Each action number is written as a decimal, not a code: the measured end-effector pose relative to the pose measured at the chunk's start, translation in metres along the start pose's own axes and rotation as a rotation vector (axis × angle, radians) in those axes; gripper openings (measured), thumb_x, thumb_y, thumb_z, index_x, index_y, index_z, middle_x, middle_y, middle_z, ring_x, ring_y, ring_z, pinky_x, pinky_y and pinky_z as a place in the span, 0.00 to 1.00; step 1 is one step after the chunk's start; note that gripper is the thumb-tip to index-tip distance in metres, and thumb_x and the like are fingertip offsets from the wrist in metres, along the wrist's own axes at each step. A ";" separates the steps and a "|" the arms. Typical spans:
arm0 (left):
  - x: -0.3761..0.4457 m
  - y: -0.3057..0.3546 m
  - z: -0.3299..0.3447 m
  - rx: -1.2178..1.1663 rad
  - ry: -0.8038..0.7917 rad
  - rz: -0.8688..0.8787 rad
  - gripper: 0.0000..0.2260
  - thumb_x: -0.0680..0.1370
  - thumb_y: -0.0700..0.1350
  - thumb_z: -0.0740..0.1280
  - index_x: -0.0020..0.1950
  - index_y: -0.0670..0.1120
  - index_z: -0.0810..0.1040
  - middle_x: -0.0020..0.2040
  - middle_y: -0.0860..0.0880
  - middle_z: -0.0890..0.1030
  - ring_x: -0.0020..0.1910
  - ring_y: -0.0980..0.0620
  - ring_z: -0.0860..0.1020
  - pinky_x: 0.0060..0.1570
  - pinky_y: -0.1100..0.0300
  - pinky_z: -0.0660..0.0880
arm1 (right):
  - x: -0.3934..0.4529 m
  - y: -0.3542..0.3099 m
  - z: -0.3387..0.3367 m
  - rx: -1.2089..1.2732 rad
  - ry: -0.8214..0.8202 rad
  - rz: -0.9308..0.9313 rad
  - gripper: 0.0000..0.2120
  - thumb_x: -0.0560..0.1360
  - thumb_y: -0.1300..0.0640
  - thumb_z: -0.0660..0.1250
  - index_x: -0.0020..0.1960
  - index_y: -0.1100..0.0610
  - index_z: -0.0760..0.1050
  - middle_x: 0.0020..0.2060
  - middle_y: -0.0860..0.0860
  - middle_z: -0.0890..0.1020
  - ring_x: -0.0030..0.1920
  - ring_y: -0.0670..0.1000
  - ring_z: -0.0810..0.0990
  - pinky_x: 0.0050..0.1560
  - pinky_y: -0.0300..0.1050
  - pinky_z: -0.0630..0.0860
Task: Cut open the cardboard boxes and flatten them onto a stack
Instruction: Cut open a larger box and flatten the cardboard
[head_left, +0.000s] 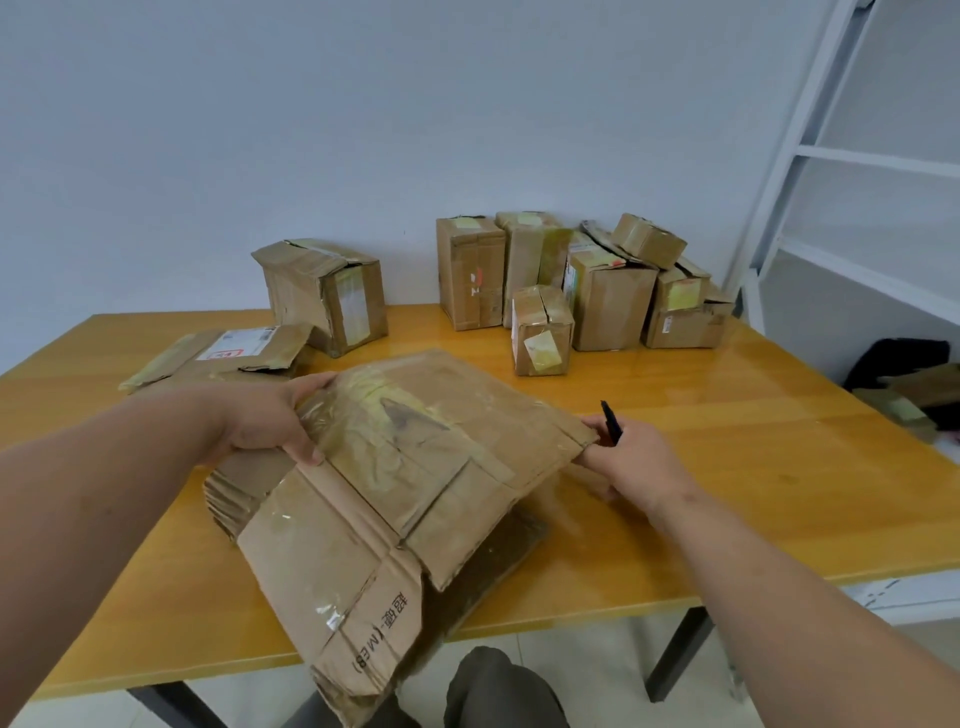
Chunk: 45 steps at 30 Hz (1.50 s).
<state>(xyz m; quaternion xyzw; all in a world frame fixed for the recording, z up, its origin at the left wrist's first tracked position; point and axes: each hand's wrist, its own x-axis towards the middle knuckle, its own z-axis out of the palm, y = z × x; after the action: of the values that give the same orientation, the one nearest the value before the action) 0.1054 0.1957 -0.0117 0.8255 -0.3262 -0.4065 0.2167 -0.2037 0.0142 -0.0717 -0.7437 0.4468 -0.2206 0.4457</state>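
— Where is the flattened box (410, 467) found?

— It is held above the near middle of the worktop (753, 467), tilted, its near flaps hanging past the worktop's near edge. Clear tape is seen across its upper face, and printed characters are noted on a near flap.

— How is it gripped?

— Its left edge is clasped by the left hand (270, 421), thumb on top and fingers curled beneath. Its right corner is pinched by the right hand (631, 457); a black cutter (612, 423) is also kept in that same grip, its tip pointing up and away.

— What lies beneath it?

— A stack of flattened cardboard (234, 499) is seen under the held box, resting on the worktop, its edges showing at the left. Whether the held box touches the stack cannot be told.

— And farther out?

— A second flattened box with a white label (223, 356) is laid at the far left. Just behind it a crumpled, taped box (324, 293) stands alone. A cluster of sealed boxes (582, 280) is set at the far right against the wall, one small box (540, 330) standing in front of it. A white shelving frame (831, 166) is noted to the right. A dark bag (901, 361) is seen on the floor beyond the worktop's right edge.
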 end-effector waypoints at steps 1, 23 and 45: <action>0.003 0.002 0.001 0.008 0.008 -0.018 0.49 0.70 0.32 0.75 0.78 0.66 0.53 0.73 0.46 0.66 0.60 0.41 0.75 0.60 0.45 0.75 | 0.002 0.002 0.002 -0.009 0.056 -0.028 0.10 0.71 0.44 0.73 0.47 0.49 0.80 0.39 0.47 0.81 0.35 0.48 0.75 0.35 0.43 0.71; -0.016 0.061 0.051 0.314 0.128 0.095 0.43 0.68 0.75 0.48 0.78 0.54 0.61 0.78 0.49 0.63 0.75 0.44 0.63 0.72 0.44 0.63 | -0.004 -0.039 0.058 -0.262 0.187 -0.151 0.43 0.59 0.30 0.75 0.66 0.48 0.65 0.58 0.46 0.77 0.57 0.54 0.79 0.50 0.50 0.77; -0.011 0.055 0.076 0.604 -0.013 0.066 0.41 0.71 0.73 0.61 0.80 0.58 0.54 0.79 0.49 0.59 0.77 0.45 0.58 0.74 0.47 0.55 | 0.007 -0.010 0.028 0.579 0.324 0.426 0.05 0.75 0.64 0.65 0.45 0.57 0.69 0.30 0.53 0.69 0.26 0.52 0.64 0.29 0.44 0.66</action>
<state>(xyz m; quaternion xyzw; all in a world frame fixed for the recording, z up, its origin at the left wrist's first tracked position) 0.0184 0.1585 -0.0157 0.8389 -0.4603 -0.2891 -0.0274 -0.1755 0.0235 -0.0771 -0.4333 0.5752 -0.3545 0.5964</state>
